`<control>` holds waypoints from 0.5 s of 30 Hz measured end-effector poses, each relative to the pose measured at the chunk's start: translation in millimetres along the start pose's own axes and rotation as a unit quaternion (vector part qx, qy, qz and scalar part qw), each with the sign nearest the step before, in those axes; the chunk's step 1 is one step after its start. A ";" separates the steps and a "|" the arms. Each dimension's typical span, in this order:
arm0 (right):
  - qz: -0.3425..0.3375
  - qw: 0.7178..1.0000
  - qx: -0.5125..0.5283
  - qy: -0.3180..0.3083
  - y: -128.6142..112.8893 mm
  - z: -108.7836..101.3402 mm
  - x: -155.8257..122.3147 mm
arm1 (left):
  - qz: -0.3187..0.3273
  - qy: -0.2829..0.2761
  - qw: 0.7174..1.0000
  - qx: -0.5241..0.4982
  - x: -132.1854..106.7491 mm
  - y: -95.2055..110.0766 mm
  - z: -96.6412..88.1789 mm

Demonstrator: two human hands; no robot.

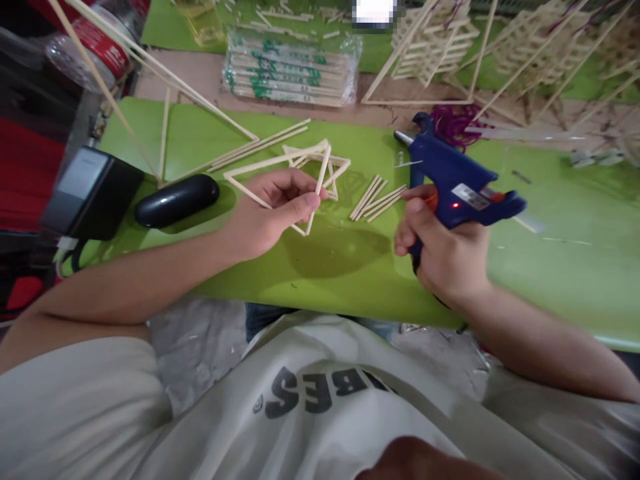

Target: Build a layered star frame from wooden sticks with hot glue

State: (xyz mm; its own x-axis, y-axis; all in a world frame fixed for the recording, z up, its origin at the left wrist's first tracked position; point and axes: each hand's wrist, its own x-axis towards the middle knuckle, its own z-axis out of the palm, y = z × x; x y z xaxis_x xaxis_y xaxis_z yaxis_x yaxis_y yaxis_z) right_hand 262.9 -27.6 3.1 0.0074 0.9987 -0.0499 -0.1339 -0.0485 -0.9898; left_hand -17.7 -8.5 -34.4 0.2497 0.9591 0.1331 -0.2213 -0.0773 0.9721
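Between thumb and fingers, my left hand (273,210) pinches a triangular frame of thin wooden sticks (319,183) above the green table. Behind it lies a smaller star-like stick shape (336,167), partly hidden by the frame. My right hand (445,247) is wrapped round the handle of a blue glue gun (457,175) with an orange trigger and a lit red light. Its nozzle points up and to the left, apart from the frame. A small pile of short wooden sticks (375,200) lies on the table between my hands.
A black glasses case or similar rounded object (177,200) and a black power adapter (95,190) sit left. Long sticks (260,147) form a large frame there. Plastic-wrapped stick packs (293,70) lie behind. Stick structures (435,43) and purple cord (455,125) stand back right.
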 end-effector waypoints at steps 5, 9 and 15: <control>-0.011 1.000 -0.013 -0.018 -1.0 6.0 -4.1 | -0.058 -0.003 0.998 0.025 -0.6 7.9 11.2; -0.009 1.000 0.006 -0.028 -6.8 13.6 -0.7 | -0.086 -0.050 0.993 0.060 -4.8 13.9 16.4; 0.003 0.997 0.031 -0.068 -1.9 18.7 -3.2 | -0.159 -0.114 0.978 0.074 -12.7 19.6 23.7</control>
State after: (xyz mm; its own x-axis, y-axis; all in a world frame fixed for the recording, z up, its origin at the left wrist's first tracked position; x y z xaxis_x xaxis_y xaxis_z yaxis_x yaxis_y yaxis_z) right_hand 244.6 -30.4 7.6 -0.1282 0.9912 -0.0333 -0.1945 -0.0580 -0.9792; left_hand -2.9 -28.6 -12.5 0.4909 0.8570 -0.1570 0.0354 0.1604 0.9864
